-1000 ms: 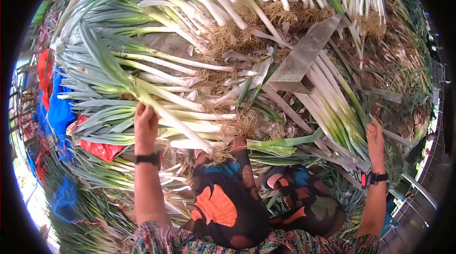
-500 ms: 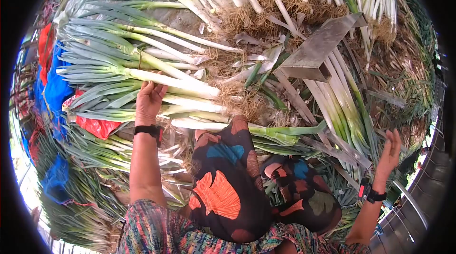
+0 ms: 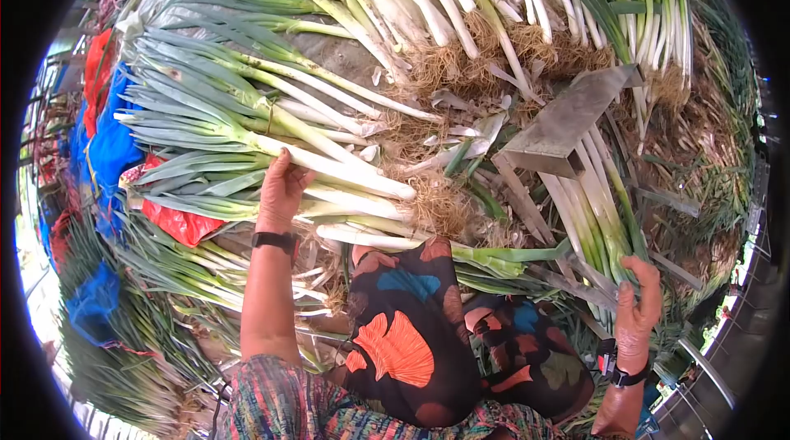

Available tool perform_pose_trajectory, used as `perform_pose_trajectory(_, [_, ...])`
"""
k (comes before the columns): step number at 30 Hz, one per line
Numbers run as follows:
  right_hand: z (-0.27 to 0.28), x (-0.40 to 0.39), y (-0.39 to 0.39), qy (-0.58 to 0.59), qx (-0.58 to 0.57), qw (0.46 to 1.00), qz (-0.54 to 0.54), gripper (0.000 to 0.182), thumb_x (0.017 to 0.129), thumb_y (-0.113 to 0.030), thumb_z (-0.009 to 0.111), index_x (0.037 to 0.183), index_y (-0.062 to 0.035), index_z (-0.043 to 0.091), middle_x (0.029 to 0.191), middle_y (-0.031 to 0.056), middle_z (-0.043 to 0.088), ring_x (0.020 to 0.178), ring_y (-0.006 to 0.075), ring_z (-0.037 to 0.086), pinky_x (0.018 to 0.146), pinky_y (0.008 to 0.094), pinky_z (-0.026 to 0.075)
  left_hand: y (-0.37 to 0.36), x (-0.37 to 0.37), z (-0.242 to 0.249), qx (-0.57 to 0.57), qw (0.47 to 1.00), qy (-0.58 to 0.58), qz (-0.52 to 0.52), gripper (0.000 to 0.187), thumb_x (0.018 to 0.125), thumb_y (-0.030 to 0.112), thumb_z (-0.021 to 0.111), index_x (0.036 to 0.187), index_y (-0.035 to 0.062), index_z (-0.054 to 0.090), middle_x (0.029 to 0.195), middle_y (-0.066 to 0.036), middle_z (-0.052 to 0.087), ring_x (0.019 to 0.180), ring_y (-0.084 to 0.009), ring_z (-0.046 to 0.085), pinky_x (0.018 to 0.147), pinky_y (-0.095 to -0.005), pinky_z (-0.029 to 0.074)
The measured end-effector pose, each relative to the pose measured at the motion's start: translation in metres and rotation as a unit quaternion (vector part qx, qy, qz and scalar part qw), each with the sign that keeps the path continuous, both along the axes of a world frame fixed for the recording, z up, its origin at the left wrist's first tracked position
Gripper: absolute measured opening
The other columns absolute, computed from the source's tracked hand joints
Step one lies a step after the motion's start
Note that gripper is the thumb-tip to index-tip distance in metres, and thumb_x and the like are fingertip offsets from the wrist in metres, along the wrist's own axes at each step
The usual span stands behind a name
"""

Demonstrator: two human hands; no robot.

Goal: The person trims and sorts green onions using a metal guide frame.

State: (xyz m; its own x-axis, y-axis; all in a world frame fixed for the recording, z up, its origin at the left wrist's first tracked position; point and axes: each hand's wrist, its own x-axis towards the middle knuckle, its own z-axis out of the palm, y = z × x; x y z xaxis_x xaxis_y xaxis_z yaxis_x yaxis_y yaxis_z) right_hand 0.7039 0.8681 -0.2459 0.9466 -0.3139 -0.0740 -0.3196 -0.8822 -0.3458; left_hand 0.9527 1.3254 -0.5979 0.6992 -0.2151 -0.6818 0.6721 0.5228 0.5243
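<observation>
My left hand (image 3: 284, 186) is at the white stem of a thick green onion (image 3: 337, 167), its thumb on top and its other fingers partly hidden. That onion lies on a heap with leaves to the left and roots to the right. At the right, my right hand (image 3: 638, 308) is raised beside the green part of a bundle of onions (image 3: 588, 214), thumb and fingers apart and curved, nothing visible between them. Dark bands circle both wrists.
An angled metal piece (image 3: 564, 123) stands right of centre, above wooden slats. More onions (image 3: 411, 4) line the top. Blue plastic (image 3: 113, 144) and a red bag (image 3: 179, 224) lie at the left. My knees in patterned cloth (image 3: 403, 341) are at bottom centre.
My right hand has moved left toward the onion bundle, and its fingers have turned and curved. My left hand remains at the same onion. The whole view has shifted slightly.
</observation>
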Motion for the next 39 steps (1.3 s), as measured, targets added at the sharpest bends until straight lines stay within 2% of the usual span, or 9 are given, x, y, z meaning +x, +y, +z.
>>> perform_pose_trajectory(6, [-0.032,0.051,0.05,-0.001,0.182,0.977,0.112,0.014,0.088,-0.008,0.061,0.1,-0.0045,0.067,0.085,0.0085,0.069,0.072,0.0267,0.062,0.067,0.0358,0.047,-0.035,-0.011,0.037,0.004,0.999,-0.037,-0.028,0.03,0.096,0.023,0.064,0.119,0.0055,0.057,0.096,-0.007,0.069,0.079,-0.0198,0.071,0.07,-0.0345,0.062])
perform_pose_trajectory(13, [-0.183,0.19,0.17,0.002,0.243,0.943,0.228,0.045,0.089,-0.027,0.063,0.126,-0.0025,0.056,0.103,0.0193,0.067,0.095,0.0403,0.063,0.084,0.0459,0.049,-0.129,-0.081,0.076,-0.082,0.972,0.026,-0.218,0.05,0.086,0.018,0.072,0.129,0.0041,0.052,0.118,-0.009,0.062,0.099,-0.022,0.064,0.084,-0.0336,0.055])
perform_pose_trajectory(16, [-0.222,0.259,0.21,0.279,0.419,0.856,0.115,0.054,0.08,-0.031,0.073,0.122,0.0006,0.058,0.099,0.0159,0.069,0.088,0.025,0.066,0.08,0.0383,0.052,-0.136,-0.086,0.081,-0.043,0.954,0.017,-0.297,0.05,0.086,0.017,0.073,0.13,0.005,0.052,0.121,-0.009,0.061,0.112,-0.0202,0.059,0.096,-0.0351,0.05])
perform_pose_trajectory(19, [-0.242,0.268,0.234,0.235,0.46,0.849,0.114,0.048,0.081,-0.029,0.074,0.116,0.0016,0.064,0.097,0.0142,0.071,0.089,0.0189,0.064,0.078,0.0339,0.051,-0.129,-0.088,0.064,-0.029,0.949,-0.056,-0.307,0.05,0.09,0.017,0.07,0.134,0.0052,0.049,0.126,-0.01,0.059,0.12,-0.0203,0.055,0.102,-0.0354,0.046])
perform_pose_trajectory(21, [-0.218,0.273,0.225,0.166,0.566,0.806,0.06,0.035,0.083,-0.021,0.075,0.111,-0.0006,0.068,0.099,0.0114,0.071,0.09,0.0191,0.065,0.078,0.0317,0.051,-0.129,-0.068,0.092,0.0,0.943,-0.113,-0.312,0.052,0.091,0.018,0.068,0.137,0.0049,0.046,0.127,-0.01,0.058,0.12,-0.0203,0.055,0.101,-0.0352,0.047])
perform_pose_trajectory(25, [-0.156,0.29,0.188,0.075,0.735,0.674,-0.015,0.029,0.087,-0.014,0.074,0.113,-0.0027,0.069,0.096,0.0022,0.069,0.085,0.0103,0.06,0.076,0.0259,0.05,-0.153,-0.029,0.138,-0.024,0.986,-0.139,-0.088,0.037,0.101,0.03,0.055,0.128,0.0053,0.049,0.112,-0.003,0.061,0.096,-0.0133,0.06,0.083,-0.0305,0.05])
perform_pose_trajectory(28, [-0.1,0.308,0.158,-0.012,0.619,0.785,0.001,0.027,0.085,-0.015,0.073,0.107,0.0006,0.069,0.089,0.0055,0.07,0.079,0.0121,0.061,0.073,0.029,0.052,-0.18,0.007,0.172,-0.01,0.975,-0.223,-0.013,0.025,0.102,0.03,0.053,0.11,0.0073,0.06,0.101,-0.001,0.064,0.09,-0.0096,0.06,0.079,-0.0272,0.05])
perform_pose_trajectory(35, [0.004,0.288,0.116,-0.243,0.471,0.848,0.024,0.029,0.088,-0.019,0.07,0.11,0.0001,0.069,0.088,0.0039,0.069,0.076,0.0088,0.059,0.069,0.0262,0.051,-0.227,0.042,0.254,-0.11,0.949,-0.294,0.012,0.022,0.103,0.023,0.054,0.11,0.004,0.061,0.095,-0.003,0.067,0.082,-0.0107,0.063,0.078,-0.0273,0.054])
perform_pose_trajectory(39, [0.053,0.246,0.104,-0.33,0.508,0.796,-0.009,0.032,0.088,-0.02,0.074,0.113,-0.0009,0.067,0.092,0.0017,0.069,0.078,0.0085,0.059,0.071,0.0252,0.051,-0.247,0.027,0.311,-0.14,0.935,-0.322,-0.056,0.026,0.103,0.026,0.053,0.114,0.0035,0.059,0.094,-0.004,0.066,0.083,-0.0129,0.063,0.078,-0.0284,0.053])
